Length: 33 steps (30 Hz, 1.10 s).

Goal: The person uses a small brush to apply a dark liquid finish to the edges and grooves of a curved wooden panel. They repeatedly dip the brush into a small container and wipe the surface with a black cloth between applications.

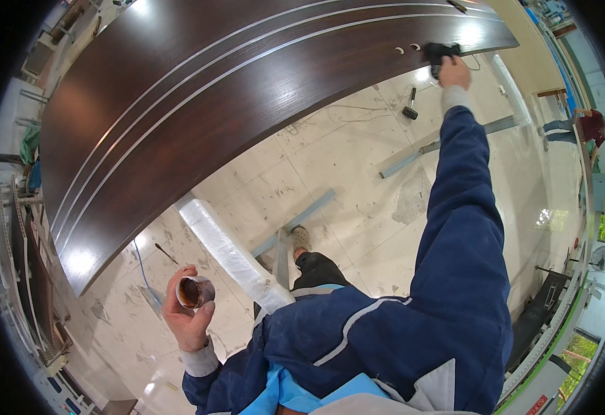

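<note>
- Dark brown and shiny, the big board (247,114) lies on the far side.
- On the near left, the left hand (188,324) is wrapped around a small cup (208,289) with brown stuff (190,294) inside. The cup is well apart from the board.
- On the far right, the right hand (454,72) is curled around a black thing (441,54), too blurry to name. It sits at the board's near edge, beside two small holes (415,47).
</note>
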Each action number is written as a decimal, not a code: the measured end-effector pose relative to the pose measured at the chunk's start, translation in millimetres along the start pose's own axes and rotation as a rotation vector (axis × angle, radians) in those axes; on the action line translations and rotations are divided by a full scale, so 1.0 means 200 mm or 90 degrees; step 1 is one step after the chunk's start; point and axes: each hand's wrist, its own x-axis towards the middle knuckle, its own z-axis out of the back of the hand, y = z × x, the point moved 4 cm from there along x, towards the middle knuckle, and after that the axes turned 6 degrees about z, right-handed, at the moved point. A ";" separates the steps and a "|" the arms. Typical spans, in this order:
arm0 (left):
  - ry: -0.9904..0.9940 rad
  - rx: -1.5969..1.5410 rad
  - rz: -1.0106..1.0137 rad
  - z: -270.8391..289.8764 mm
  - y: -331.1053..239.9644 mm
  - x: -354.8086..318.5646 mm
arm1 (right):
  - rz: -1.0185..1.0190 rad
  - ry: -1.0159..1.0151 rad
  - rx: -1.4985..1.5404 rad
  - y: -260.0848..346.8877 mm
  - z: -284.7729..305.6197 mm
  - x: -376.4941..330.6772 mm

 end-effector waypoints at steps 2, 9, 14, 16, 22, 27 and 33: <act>0.008 -0.009 0.002 0.00 0.00 0.01 | 0.006 -0.071 -0.003 -0.11 0.00 0.10; 0.079 -0.046 -0.020 0.01 0.02 0.04 | 0.080 0.036 0.175 0.40 -0.10 -0.52; 0.097 -0.059 -0.030 0.13 0.09 -0.02 | 0.191 0.141 0.178 1.09 -0.03 -1.25; 0.094 -0.070 -0.050 0.22 0.12 -0.06 | 0.285 0.165 0.217 1.42 0.00 -1.57; 0.075 -0.062 -0.078 0.66 0.29 -0.25 | 0.522 0.487 0.369 2.48 0.01 -2.44; 0.067 -0.005 -0.074 1.11 0.42 -0.40 | 0.129 0.562 0.754 3.20 -0.01 -2.67; 0.057 0.013 -0.089 1.44 0.48 -0.48 | 0.125 0.586 0.782 3.07 0.27 -3.01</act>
